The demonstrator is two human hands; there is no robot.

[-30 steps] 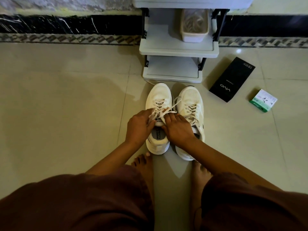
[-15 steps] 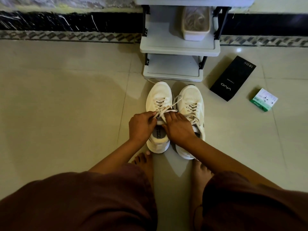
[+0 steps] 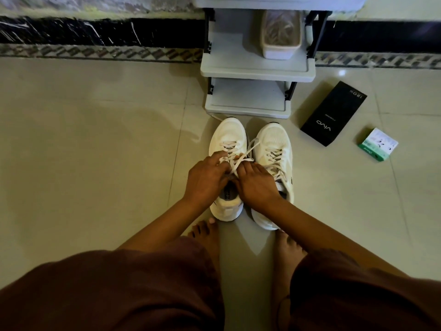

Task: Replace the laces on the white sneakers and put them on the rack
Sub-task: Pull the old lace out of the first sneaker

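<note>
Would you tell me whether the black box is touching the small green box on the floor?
Apart. The head view shows bare floor tile between the black box and the green box.

A home, likely an entryway: glossy beige floor tiles (image 3: pixel 95 139) with a patterned border and black marble skirting (image 3: pixel 95 29) along the wall, a small grey plastic shoe rack (image 3: pixel 255 68) against it, and a phone box (image 3: pixel 334 113) lying on the floor beside bare feet (image 3: pixel 205 237).
</note>
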